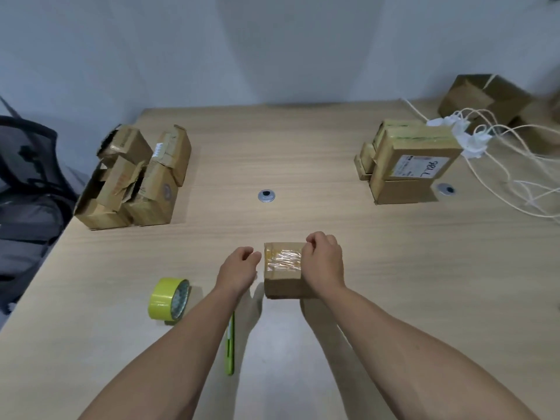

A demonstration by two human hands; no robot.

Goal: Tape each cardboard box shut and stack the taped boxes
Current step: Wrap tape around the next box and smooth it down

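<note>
We are looking down on a broad light wood-grain table (303, 147) that is carrying everything here. Far left of the grip, a dark grey chair or bag (27, 177) is running off the frame edge, too blurred to name. Beyond the grip and to its left, a pile of worn, torn brown cardboard boxes (136, 177) is leaning together. Beyond and to the right, a stack of brown boxes sealed with yellow-green tape (409, 165) is standing, the top one bearing a white label whose writing we are failing to read. Further right, more brown cartons (485, 95) are being cut off by the frame, with tangled white cables (500, 147) trailing past them.

The right hand (322, 262) is curling over the right end of a small brown cardboard box topped with clear crinkled tape (283, 274), grasping it and hiding that end. The left hand (239, 265) is hovering just beside the box's left edge, loosely curled and holding nothing; we cannot tell whether the thumb is touching.

Left of the grip and nearer us, a yellow-green tape roll (168, 298) is standing on edge. A slim green pen-like tool (230, 344) is lying nearer still, partly hidden under the left forearm.
</note>
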